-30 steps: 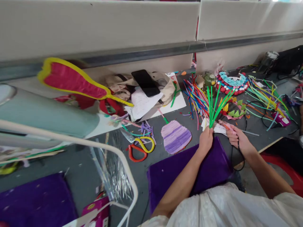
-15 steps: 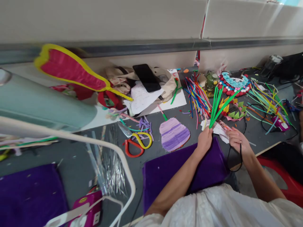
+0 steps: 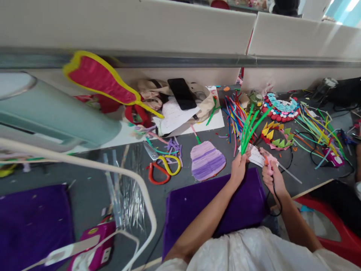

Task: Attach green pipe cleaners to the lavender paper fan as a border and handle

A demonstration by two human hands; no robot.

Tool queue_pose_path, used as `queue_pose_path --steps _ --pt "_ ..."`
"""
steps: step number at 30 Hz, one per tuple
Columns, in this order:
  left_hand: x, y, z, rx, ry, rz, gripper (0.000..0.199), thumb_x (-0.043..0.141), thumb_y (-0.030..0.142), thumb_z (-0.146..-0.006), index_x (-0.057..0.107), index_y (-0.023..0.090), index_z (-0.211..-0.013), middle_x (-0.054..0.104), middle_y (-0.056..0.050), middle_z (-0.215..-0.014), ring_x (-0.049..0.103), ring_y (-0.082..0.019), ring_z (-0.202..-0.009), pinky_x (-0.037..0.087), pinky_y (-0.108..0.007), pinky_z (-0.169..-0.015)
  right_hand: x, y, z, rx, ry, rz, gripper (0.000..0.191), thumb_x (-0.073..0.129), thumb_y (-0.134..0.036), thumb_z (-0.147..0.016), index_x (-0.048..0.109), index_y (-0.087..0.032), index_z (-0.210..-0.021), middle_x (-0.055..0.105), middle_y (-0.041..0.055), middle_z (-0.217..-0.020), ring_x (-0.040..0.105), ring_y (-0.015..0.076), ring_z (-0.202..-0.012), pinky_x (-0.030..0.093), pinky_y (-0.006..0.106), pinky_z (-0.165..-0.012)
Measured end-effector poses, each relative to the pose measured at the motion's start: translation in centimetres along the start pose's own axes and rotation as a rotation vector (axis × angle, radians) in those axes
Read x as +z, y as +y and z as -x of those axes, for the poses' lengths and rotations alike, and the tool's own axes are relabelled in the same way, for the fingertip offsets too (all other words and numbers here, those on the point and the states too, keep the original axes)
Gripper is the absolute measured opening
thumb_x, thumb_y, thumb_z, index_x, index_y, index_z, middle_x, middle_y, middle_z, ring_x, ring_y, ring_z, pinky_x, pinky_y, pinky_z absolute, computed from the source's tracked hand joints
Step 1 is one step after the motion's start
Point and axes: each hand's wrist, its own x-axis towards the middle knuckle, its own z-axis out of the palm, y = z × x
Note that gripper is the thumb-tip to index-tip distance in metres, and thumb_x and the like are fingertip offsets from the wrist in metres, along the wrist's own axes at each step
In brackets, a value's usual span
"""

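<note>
Hands hang over the far right part of the purple mat [image 3: 191, 203], each with something in its grip. The left hand [image 3: 239, 165] pinches the lower ends of some green strips [image 3: 248, 131], which fan upward beyond the mat's far edge. The right hand [image 3: 274, 178] is curled around a pink glue gun [image 3: 270, 157], a clear stick [image 3: 290, 174] jutting out behind; gun and strips stand apart. A black cable [image 3: 279, 199] loops below the gun, by the mat's right edge.

That cable looks the likeliest trouble — snagged on the mat's corner or the wrist, it could jerk the nozzle toward the left fingers, with a burn to follow if the tip is hot, which I cannot tell. The strips are held at one end only, so a slack pinch could let some slide out.

Just beyond the mat lies a paper [image 3: 255, 155]; a stray drip might glue it to the tabletop [image 3: 90, 175]. Past the mat's far right corner sits a crown [image 3: 278, 136], which the green ends could knock if swung. Beyond the mat's far edge lie a purple cutout [image 3: 208, 160] and, past its far left corner, scissors [image 3: 177, 165] — both well apart from the hands.
</note>
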Motion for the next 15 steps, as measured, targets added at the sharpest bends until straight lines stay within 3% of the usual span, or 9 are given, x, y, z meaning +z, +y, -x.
queue_pose_path --steps 2,6,9,13,15 --pt "-1.0 0.5 -0.4 0.008 0.075 0.151 0.043 0.042 0.058 -0.092 0.059 0.018 -0.092 0.070 -0.010 -0.102 0.068 -0.019 -0.084 0.052 -0.026 -0.065 0.6 0.4 0.0 -0.028 0.067 0.136 0.033 0.061 -0.049 -0.087 0.053 -0.019 -0.076 0.041 -0.0095 -0.051 0.024 0.0015 -0.032 0.017 0.012 -0.028" --pt "-4.5 1.7 -2.6 0.037 0.295 0.169 0.042 0.048 0.060 -0.089 0.054 0.019 -0.081 0.063 -0.002 -0.070 0.055 -0.010 -0.052 0.041 -0.020 -0.045 1.0 0.4 -0.3 -0.070 0.085 0.304 0.046 0.057 -0.055 -0.086 0.051 -0.017 -0.061 0.041 -0.0063 -0.047 0.027 0.0023 -0.032 0.018 0.013 -0.028" --pt "-7.4 2.0 -4.5 -0.045 0.314 0.118 0.040 0.051 0.058 -0.086 0.050 0.019 -0.076 0.056 0.002 -0.061 0.044 -0.007 -0.041 0.031 -0.018 -0.036 1.2 0.2 -0.4 -0.097 0.079 0.377 0.048 0.053 -0.057 -0.087 0.053 -0.016 -0.060 0.040 -0.0062 -0.044 0.028 0.0033 -0.032 0.019 0.014 -0.029" --pt "-10.2 1.3 -5.3 -0.194 0.296 -0.031 0.034 0.053 0.052 -0.085 0.052 0.018 -0.083 0.056 0.000 -0.066 0.046 -0.010 -0.044 0.031 -0.020 -0.037 1.4 0.4 -0.4 -0.180 0.080 0.480 0.048 0.049 -0.058 -0.089 0.052 -0.018 -0.064 0.040 -0.0065 -0.042 0.031 0.0050 -0.031 0.021 0.016 -0.029" --pt "-10.8 1.2 -4.7 -0.183 0.328 -0.120 0.032 0.055 0.049 -0.084 0.055 0.017 -0.090 0.059 -0.003 -0.072 0.054 -0.015 -0.054 0.041 -0.025 -0.045 1.4 0.5 -0.2 -0.258 0.104 0.551 0.043 0.052 -0.058 -0.089 0.051 -0.019 -0.069 0.047 -0.0056 -0.048 0.035 0.0056 -0.033 0.023 0.017 -0.030"
